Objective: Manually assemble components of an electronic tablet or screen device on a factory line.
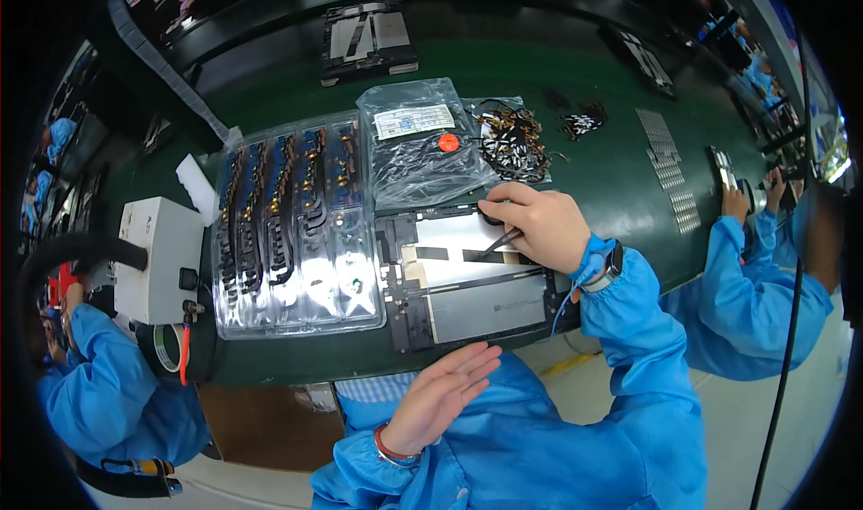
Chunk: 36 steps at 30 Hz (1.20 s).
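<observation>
An opened tablet chassis (490, 312) with silver battery packs and a black frame lies at the table's near edge. My right hand (547, 226) is over its upper right part, fingers closed on dark tweezers (505, 241). The tweezers' tip points down to the left, at a dark strip on the upper battery; whether it touches cannot be made out. My left hand (445, 395) is raised in front of the chassis's near edge, palm turned up, fingers stretched out and holding nothing. A blue strap and a dark watch (614, 260) circle my right wrist.
Left of the chassis sits a clear plastic tray (355, 308) of dark flex cables. Behind lie a clear bag (422, 164) and a pile of small cables (517, 146). A white box (155, 258) stands at far left; a co-worker's sleeve (746, 285) is at right.
</observation>
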Available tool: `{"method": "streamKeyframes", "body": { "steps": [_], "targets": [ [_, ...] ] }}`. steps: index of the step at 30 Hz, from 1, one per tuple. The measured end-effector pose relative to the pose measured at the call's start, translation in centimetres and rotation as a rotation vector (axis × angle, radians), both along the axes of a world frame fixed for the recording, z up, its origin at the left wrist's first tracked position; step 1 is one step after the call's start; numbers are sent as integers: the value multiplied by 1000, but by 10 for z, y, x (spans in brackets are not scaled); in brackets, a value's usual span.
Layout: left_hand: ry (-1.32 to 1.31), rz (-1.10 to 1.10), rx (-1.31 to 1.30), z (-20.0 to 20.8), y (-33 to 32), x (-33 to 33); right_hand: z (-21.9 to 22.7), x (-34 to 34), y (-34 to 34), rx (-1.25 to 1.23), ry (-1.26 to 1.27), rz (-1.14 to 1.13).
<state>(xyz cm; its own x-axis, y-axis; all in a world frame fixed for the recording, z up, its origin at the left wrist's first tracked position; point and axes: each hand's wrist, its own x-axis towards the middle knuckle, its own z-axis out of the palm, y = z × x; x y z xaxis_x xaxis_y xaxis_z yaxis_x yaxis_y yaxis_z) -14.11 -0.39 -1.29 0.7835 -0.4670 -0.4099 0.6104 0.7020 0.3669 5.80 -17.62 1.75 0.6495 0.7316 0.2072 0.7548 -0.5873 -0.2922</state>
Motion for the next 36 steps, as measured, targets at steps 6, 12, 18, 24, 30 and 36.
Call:
{"method": "streamKeyframes", "body": {
  "steps": [6, 12, 18, 24, 30, 36],
  "targets": [
    [27, 101, -83, -12, -9, -10, 1, 0, 0, 96, 237, -8],
    [14, 180, 47, -3, -23, -16, 9, -21, -2, -8, 266, -51],
    [-81, 531, 69, 18, -60, 15, 22, -21, 2, 0, 146, -36],
    [-476, 343, 671, 52, -30, 6, 85, -49, 14, 599, -150, -30],
    [-1179, 625, 1424, 109, -21, 34, 69, -40, 45, 1653, 980, 100],
    [-1169, 565, 1999, 74, -26, 15, 79, -69, 109, 1546, 809, 88]
  ]
}}
